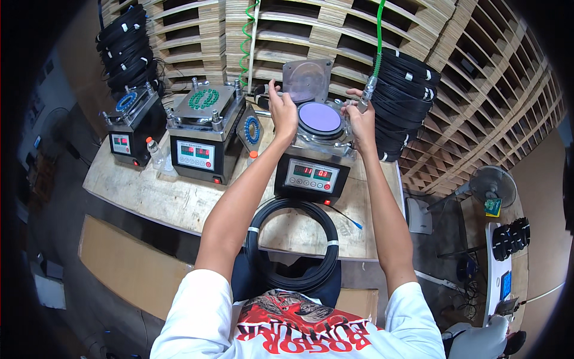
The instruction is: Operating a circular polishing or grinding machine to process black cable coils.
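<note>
In front of me stands a polishing machine (312, 179) with a round purple pad (320, 116) on top. My right hand (362, 122) is closed around an air blow gun (368, 93) at the right of the pad. From the gun a green hose (379, 36) runs upward. At the pad's left edge, my left hand (283, 113) is raised with its fingers apart, and I see nothing in it. Behind the pad a greyish square plate (307, 79) leans upright. A coil of black cable (255, 263) lies at the table's front edge, partly over my lap.
Two similar machines (197, 152) (122, 140) stand to the left, carrying green and blue ring fixtures. Small bottles (156, 154) sit between them. Black cable coils (406, 102) are stacked at both back corners. Wooden pallets (317, 24) line the back; a fan (492, 185) stands at right.
</note>
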{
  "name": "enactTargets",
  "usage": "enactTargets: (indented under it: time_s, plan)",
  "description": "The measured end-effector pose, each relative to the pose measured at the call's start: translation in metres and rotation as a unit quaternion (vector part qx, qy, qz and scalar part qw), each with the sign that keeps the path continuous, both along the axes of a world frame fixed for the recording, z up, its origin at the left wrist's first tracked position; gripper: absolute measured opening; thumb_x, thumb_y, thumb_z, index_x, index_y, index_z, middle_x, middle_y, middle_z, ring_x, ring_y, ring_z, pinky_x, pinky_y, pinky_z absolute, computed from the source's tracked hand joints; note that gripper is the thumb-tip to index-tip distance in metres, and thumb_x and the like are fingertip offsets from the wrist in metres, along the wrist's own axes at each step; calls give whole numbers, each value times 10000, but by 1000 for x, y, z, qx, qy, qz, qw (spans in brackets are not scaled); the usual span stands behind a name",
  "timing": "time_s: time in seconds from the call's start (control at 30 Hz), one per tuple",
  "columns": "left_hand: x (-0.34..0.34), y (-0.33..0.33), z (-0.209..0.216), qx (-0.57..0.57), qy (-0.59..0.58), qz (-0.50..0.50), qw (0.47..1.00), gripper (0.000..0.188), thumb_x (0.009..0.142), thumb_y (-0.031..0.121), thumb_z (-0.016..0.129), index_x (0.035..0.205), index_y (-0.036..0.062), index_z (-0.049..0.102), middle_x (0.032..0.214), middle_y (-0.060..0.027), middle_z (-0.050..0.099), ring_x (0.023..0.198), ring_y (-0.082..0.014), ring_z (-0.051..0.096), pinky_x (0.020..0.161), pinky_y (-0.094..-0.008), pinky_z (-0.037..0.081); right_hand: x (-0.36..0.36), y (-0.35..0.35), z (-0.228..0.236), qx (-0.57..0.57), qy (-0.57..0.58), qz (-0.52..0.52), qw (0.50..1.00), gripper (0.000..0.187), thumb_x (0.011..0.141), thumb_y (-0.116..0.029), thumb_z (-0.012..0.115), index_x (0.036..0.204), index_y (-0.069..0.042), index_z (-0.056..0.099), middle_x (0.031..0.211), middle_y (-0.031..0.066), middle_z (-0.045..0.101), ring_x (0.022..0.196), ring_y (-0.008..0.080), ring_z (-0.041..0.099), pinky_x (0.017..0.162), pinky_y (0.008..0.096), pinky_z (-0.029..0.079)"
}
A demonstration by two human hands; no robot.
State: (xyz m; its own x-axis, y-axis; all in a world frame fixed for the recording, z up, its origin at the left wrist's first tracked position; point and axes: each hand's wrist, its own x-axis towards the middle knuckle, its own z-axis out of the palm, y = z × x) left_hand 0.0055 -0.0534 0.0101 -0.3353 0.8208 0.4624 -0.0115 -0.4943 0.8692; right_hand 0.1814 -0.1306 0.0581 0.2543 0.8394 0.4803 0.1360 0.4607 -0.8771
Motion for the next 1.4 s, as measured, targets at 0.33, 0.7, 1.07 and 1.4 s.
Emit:
enactTargets:
  time_s: [0.33,0.7,1.07,1.4]
  plan:
    - [-3,-6,-6,2,-5,11,1000,575,1014,148,376,1556,18,231,1562,-285,319,1448,-414,323,1181,-447,267,-40,-8,-16,-26,49,54,997,330,855,9,526,1182,-10,563,867,70,625,752,144,639,700,286,543]
    - [15,-6,-8,5,121,93,988,551,1032,224,390,1542,35,299,1510,-277,389,1392,-425,383,1141,-487,301,-75,16,-34,39,116,21,992,286,893,38,527,1168,-38,549,897,83,638,772,149,644,714,280,526]
    - [8,-3,-12,-62,-8,-78,995,720,949,36,380,1600,65,75,1463,-258,458,1292,-400,518,1090,-432,379,-92,12,-17,53,119,35,991,296,848,47,507,1130,-9,576,884,77,631,758,136,633,706,262,506]
    - [7,-7,-3,24,66,12,997,632,1000,173,407,1591,81,203,1598,-232,285,1472,-400,282,1188,-454,240,-100,5,-7,96,127,64,985,262,879,40,529,1140,16,539,935,118,647,810,174,656,771,312,545]
